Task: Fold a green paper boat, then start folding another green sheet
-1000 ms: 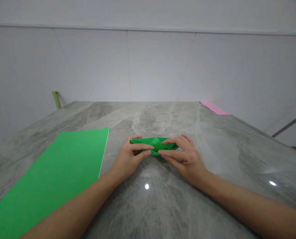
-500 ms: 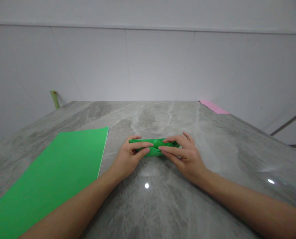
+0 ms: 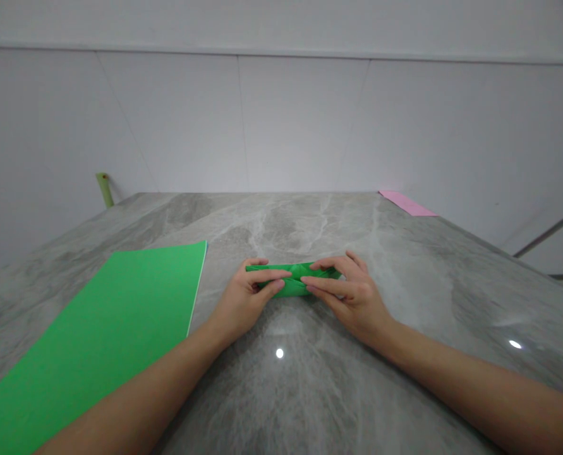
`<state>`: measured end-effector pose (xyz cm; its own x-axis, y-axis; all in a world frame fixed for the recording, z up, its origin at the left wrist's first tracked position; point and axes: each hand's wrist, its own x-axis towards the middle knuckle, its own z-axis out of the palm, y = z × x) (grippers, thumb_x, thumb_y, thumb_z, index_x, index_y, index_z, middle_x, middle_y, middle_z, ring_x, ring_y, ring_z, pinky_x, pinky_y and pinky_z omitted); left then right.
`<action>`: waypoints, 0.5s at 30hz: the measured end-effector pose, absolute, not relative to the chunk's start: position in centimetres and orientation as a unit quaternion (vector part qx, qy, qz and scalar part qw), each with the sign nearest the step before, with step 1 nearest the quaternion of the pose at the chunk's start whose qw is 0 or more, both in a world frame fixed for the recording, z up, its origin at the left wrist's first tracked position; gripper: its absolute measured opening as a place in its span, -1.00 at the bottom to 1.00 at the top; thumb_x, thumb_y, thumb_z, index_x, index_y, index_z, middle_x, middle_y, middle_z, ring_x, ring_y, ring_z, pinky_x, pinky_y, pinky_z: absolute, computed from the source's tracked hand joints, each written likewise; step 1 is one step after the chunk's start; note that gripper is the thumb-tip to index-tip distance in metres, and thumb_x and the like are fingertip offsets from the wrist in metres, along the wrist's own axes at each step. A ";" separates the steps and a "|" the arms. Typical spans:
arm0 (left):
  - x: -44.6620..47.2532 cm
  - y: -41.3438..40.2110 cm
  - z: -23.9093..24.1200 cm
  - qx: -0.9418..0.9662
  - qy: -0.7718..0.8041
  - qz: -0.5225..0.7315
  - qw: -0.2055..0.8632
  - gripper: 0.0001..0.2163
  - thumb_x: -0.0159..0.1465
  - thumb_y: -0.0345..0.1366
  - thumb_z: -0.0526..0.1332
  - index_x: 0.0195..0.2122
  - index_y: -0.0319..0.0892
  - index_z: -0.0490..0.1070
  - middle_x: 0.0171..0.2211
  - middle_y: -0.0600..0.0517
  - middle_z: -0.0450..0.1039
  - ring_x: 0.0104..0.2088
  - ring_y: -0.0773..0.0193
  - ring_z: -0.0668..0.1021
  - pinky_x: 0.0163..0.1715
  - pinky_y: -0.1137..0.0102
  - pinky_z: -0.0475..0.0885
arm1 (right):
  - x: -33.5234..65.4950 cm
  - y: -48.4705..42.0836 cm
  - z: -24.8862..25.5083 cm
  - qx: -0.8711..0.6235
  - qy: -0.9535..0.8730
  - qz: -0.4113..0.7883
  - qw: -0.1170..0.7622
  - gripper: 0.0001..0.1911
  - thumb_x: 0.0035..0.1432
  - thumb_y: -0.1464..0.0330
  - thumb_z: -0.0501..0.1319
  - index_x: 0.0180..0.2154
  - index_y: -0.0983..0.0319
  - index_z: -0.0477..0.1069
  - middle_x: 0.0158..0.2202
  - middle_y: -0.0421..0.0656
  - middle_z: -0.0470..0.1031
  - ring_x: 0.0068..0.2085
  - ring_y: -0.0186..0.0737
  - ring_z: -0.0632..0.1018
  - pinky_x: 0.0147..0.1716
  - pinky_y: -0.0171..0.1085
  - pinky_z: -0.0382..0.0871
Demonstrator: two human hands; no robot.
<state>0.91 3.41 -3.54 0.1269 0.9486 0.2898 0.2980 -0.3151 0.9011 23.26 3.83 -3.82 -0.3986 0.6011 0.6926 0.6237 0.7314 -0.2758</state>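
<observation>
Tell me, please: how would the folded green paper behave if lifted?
The folded green paper looks thin, so probably light. Its layers may add some stiffness, but it could spring open once the left hand and right hand release it.

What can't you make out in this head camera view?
Head view:
Folded green paper: middle hidden by the left hand and right hand.
Green sheet: near end under the left forearm and cut off.
Pink sheet: too foreshortened to read.
Yellow-green upright piece: too small to identify.
</observation>
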 end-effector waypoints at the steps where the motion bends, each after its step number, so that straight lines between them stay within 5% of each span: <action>1: 0.9 3.4 -3.6 0.664 0.469 0.466 0.349 -0.82 0.17 -0.30 0.31 -0.20 -0.01 0.62 -0.11 -0.05 0.51 0.11 0.03 0.37 0.07 0.16 0.29 | 23.3 3.8 -3.8 -0.365 -0.836 -0.015 0.408 -0.83 0.27 0.34 0.21 -0.20 0.02 0.58 -0.14 -0.15 0.53 -0.11 -0.16 0.53 0.18 0.13 0.01; 4: 0.8 3.3 -3.7 0.646 0.482 0.470 0.359 -0.73 0.17 -0.29 0.32 -0.07 -0.05 0.51 -0.09 -0.04 0.46 -0.09 0.11 0.49 -0.10 0.24 0.39 | 23.2 3.7 -3.6 -0.363 -0.837 -0.019 0.409 -0.87 0.24 0.36 0.24 -0.22 0.06 0.56 -0.17 -0.16 0.54 -0.12 -0.17 0.54 0.20 0.13 -0.03; 7: 0.7 3.2 -3.7 0.628 0.494 0.479 0.364 -0.84 0.18 -0.28 0.30 -0.20 -0.09 0.46 -0.10 -0.03 0.45 -0.26 0.20 0.51 -0.25 0.33 0.41 | 23.2 3.6 -3.4 -0.364 -0.836 -0.023 0.410 -0.91 0.22 0.38 0.25 -0.25 0.11 0.53 -0.19 -0.16 0.54 -0.12 -0.17 0.53 0.20 0.11 -0.04; 12: 0.7 3.1 -3.3 0.666 0.471 0.488 0.311 -0.97 0.15 -0.33 0.32 -0.38 -0.12 0.50 -0.07 -0.06 0.43 0.02 0.06 0.45 -0.09 0.29 0.37 | 23.1 3.3 -2.9 -0.364 -0.845 -0.016 0.392 -0.95 0.18 0.35 0.27 -0.28 0.11 0.51 -0.26 -0.19 0.57 -0.16 -0.16 0.52 0.21 0.11 -0.09; 15: 0.7 2.9 -2.9 0.695 0.469 0.458 0.294 -0.94 0.14 -0.31 0.34 -0.46 -0.13 0.53 -0.02 -0.09 0.39 0.02 0.04 0.46 -0.24 0.34 0.41 | 23.0 3.2 -2.7 -0.359 -0.853 -0.015 0.379 -0.95 0.19 0.34 0.26 -0.30 0.10 0.52 -0.34 -0.23 0.59 -0.20 -0.16 0.51 0.21 0.12 -0.13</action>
